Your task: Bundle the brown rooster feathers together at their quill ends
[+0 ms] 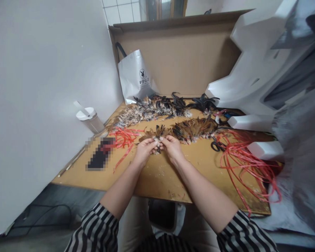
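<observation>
In the middle of the table, my left hand [146,148] and my right hand [172,145] pinch a small bunch of brown and dark feathers [158,132] between thumbs and fingers. The feather tips fan away from me, and the pale quill ends point toward me. Just beyond my right hand lies a row of brown feather bunches [196,128]. Farther back runs a longer row of mottled brown, grey and black feather bunches [152,108]. Red plastic ribbon strips [124,137] lie to the left of my left hand.
A tangle of red ribbon [241,161] spreads on the right beside black scissors [217,145]. White foam pieces [265,150] edge that side. At the left stands a lidded cup [90,119]; a silver bag [136,77] leans against the cardboard [183,56].
</observation>
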A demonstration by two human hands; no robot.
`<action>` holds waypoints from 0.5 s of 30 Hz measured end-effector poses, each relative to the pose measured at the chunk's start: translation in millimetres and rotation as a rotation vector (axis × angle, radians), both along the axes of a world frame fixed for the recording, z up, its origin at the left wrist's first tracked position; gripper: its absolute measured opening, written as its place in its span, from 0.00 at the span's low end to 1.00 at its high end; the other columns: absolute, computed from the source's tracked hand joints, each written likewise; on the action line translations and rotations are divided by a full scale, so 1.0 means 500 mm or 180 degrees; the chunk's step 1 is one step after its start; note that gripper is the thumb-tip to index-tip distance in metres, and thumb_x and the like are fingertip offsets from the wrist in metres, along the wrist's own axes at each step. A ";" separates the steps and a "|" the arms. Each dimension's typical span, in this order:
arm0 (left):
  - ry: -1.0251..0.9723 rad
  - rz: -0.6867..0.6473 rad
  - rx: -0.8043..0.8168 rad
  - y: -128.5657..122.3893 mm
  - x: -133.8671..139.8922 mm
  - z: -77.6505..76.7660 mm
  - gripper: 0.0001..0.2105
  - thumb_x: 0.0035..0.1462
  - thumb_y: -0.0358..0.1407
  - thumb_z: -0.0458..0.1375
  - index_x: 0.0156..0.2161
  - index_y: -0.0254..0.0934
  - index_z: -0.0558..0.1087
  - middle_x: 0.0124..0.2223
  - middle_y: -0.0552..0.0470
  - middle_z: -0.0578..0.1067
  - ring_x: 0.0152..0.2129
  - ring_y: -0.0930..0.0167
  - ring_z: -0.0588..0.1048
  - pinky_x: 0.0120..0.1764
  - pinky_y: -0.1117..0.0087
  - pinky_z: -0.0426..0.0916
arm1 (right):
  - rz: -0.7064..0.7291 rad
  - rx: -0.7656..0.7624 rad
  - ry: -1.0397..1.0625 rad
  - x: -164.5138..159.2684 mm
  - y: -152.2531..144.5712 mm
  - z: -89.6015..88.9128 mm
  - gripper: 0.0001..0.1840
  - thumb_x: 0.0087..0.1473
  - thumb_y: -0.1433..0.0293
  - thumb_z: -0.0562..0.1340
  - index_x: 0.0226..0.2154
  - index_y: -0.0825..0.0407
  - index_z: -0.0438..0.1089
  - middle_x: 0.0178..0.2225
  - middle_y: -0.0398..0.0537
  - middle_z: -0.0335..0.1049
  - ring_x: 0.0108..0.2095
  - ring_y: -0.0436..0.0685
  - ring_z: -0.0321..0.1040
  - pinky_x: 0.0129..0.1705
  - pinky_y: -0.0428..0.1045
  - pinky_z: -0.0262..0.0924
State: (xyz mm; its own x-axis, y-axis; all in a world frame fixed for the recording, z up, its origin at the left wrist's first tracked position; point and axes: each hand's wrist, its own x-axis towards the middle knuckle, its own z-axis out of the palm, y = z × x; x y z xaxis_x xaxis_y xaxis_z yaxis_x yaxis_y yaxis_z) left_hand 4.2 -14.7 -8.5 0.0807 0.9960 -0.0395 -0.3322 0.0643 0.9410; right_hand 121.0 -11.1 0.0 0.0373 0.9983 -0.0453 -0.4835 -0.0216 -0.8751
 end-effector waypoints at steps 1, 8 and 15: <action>0.0124 0.0023 0.0064 0.000 0.000 0.000 0.15 0.37 0.36 0.65 0.32 0.31 0.71 0.24 0.53 0.72 0.17 0.80 0.67 0.20 0.79 0.60 | -0.0066 0.0028 -0.0068 0.001 0.000 0.002 0.18 0.34 0.64 0.67 0.18 0.53 0.57 0.15 0.39 0.65 0.15 0.45 0.60 0.18 0.40 0.57; 0.0502 0.0163 0.0187 -0.002 0.005 0.001 0.14 0.34 0.36 0.66 0.28 0.31 0.71 0.23 0.52 0.73 0.16 0.78 0.68 0.20 0.78 0.61 | -0.0213 0.0157 -0.0365 0.002 0.002 0.001 0.16 0.37 0.63 0.65 0.19 0.53 0.58 0.13 0.37 0.63 0.14 0.45 0.57 0.17 0.41 0.52; 0.0747 0.0144 0.0379 0.000 0.005 -0.012 0.10 0.39 0.37 0.63 0.28 0.32 0.74 0.22 0.50 0.74 0.18 0.76 0.70 0.21 0.77 0.62 | -0.0220 0.0184 -0.0599 0.003 0.000 0.003 0.16 0.37 0.62 0.65 0.19 0.53 0.58 0.12 0.36 0.62 0.14 0.45 0.56 0.17 0.42 0.50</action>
State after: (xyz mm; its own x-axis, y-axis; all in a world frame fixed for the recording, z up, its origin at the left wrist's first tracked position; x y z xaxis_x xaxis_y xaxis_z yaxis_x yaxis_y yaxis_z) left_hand 6.6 -14.8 -14.6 0.0386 0.9971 0.0658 -0.1039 -0.0615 0.9927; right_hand 122.6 -11.3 1.4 0.1081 0.9938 0.0263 -0.3099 0.0588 -0.9489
